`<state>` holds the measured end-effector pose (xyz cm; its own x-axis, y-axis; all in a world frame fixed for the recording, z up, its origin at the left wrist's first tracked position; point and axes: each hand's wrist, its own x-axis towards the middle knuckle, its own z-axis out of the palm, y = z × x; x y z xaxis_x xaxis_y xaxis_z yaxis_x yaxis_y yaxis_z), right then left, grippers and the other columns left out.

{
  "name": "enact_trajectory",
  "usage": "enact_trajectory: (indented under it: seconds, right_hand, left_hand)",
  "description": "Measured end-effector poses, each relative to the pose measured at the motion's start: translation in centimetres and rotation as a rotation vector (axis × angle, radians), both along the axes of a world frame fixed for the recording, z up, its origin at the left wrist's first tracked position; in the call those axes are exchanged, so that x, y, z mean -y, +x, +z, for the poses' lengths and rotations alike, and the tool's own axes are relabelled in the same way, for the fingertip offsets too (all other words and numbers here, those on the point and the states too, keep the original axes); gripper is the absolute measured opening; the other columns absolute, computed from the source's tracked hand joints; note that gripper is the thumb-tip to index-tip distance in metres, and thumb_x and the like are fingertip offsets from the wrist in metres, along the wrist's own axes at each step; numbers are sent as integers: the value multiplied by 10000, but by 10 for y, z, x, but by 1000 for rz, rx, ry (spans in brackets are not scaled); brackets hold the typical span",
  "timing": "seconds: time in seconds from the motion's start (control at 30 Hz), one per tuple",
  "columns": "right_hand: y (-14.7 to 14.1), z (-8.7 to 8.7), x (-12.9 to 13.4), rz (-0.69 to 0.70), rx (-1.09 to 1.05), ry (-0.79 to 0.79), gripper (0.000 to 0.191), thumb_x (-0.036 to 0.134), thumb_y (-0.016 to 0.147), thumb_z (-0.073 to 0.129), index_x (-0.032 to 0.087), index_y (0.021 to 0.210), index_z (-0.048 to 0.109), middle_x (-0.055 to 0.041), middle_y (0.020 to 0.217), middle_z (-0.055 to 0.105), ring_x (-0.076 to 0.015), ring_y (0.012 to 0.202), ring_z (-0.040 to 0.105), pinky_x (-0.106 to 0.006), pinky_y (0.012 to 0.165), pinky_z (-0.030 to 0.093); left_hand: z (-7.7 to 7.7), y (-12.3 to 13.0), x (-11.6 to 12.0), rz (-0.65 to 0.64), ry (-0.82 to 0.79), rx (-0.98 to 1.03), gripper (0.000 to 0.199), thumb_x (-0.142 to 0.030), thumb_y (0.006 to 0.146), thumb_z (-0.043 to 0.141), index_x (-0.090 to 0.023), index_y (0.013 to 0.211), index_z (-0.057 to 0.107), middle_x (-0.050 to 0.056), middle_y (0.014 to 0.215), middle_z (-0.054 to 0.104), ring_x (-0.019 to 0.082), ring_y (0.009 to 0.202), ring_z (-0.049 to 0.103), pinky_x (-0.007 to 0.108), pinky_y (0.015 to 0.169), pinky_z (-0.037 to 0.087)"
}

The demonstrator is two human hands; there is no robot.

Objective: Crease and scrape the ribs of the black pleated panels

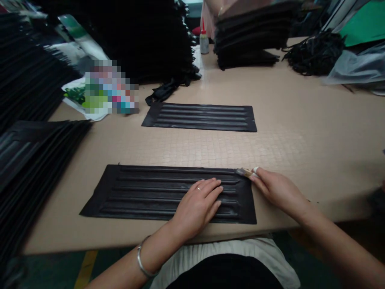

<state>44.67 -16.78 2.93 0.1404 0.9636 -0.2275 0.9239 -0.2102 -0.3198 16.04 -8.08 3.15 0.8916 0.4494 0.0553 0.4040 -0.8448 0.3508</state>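
A black ribbed panel [144,192], four-sided with long raised ridges, lies flat near the table's front edge. My left hand [200,200] rests palm down on its right half, fingers stretched out and holding nothing. At the panel's upper right corner, my right hand [270,184] pinches a small tool [245,172] with a greyish tip and a tan part; its exact kind is too blurred to tell. The tip touches or hovers just over the panel's top edge. Farther back lies a second, similar black panel [200,117].
Tall stacks of black pieces stand at the left [27,72] and back [144,36]. A shorter black stack [249,36], a red-tipped bottle [204,42], a dark strip bundle [315,52] and clear plastic [357,66] line the far side. A colourful packet [75,94] lies left.
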Motion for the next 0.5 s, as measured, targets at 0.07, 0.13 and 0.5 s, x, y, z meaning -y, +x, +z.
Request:
enact_trajectory:
  seconds: [0.07,0.13,0.5]
  right_hand:
    - [-15,9,-17,126,131,-70,277,432,1061,415,230,986,588,-60,906,706,-213,737,632,-312,600,329]
    - [-27,16,-28,213,225,-124,257,403,1064,423,233,1034,614,-61,958,713,-199,708,625,-315,567,282]
    - [29,7,9,52,180,-165,247,448,1032,430,246,934,534,-51,802,673,-208,647,581,-321,579,277]
  left_hand:
    - [-7,17,1,49,21,2,382,-313,1066,470,-199,1413,582,76,1574,521,238,1490,442,479,1240,362]
    - [-13,29,2,80,38,-27,393,-316,1069,463,-218,1436,564,72,1618,463,255,1522,395,525,1253,333]
    - [-17,26,-10,11,66,-68,454,-396,1083,422,-278,1517,486,30,1678,360,243,1552,337,533,1253,295]
